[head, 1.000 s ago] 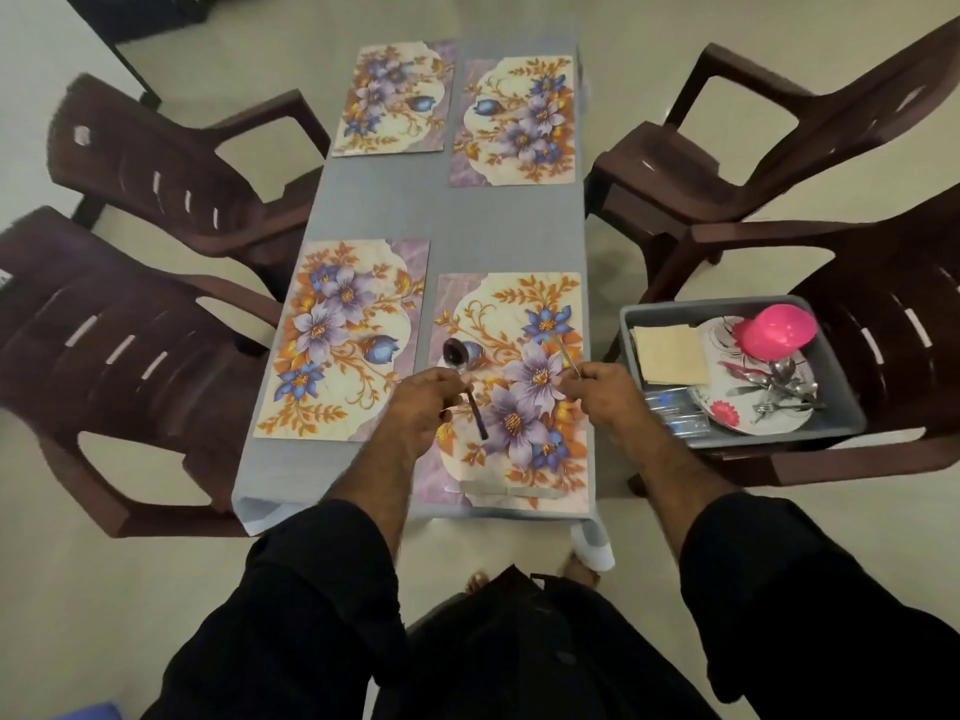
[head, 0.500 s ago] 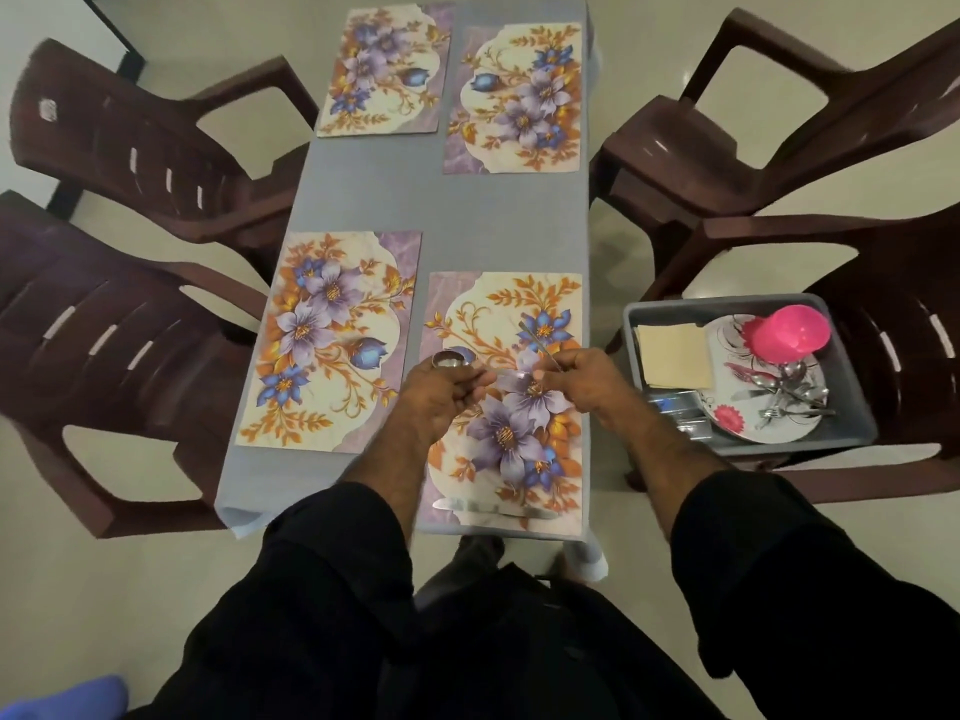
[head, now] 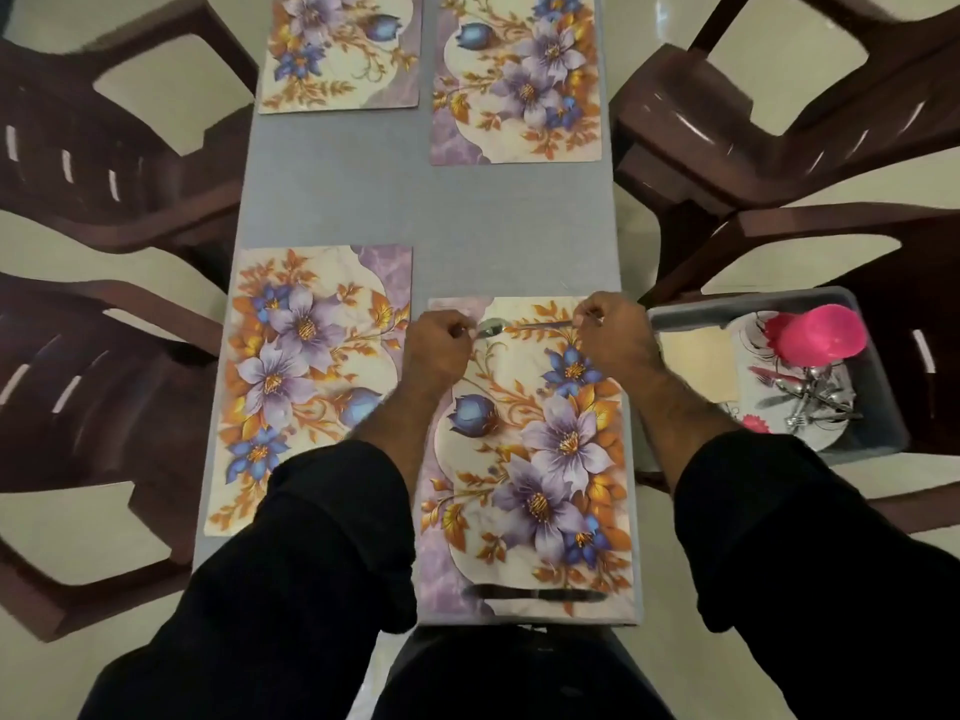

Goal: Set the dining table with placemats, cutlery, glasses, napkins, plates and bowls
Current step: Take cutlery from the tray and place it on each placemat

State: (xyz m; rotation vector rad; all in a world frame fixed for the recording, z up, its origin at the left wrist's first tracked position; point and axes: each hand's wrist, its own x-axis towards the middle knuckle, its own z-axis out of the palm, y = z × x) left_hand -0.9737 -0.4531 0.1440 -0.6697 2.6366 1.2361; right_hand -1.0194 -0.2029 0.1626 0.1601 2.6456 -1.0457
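A metal spoon [head: 524, 326] lies crosswise along the far edge of the near right floral placemat [head: 530, 459]. My left hand [head: 439, 340] has its fingers curled at the spoon's bowl end. My right hand [head: 610, 330] pinches the handle end. A dark knife [head: 530, 595] lies along the near edge of the same placemat. Three more floral placemats lie on the grey table [head: 363, 200]: near left [head: 306, 376], far left [head: 343, 49], far right [head: 519, 80].
A grey bin [head: 883, 428] sits on the chair to my right. It holds a beige napkin [head: 696, 356], a flowered plate [head: 815, 439], a pink cup [head: 826, 335] and loose cutlery [head: 810, 402]. Brown plastic chairs [head: 104, 163] stand on both sides of the table.
Both hands moved from the middle of the near right placemat to its far edge. The spoon turned from upright in my left hand to lying crosswise between both hands. The camera has leaned closer.
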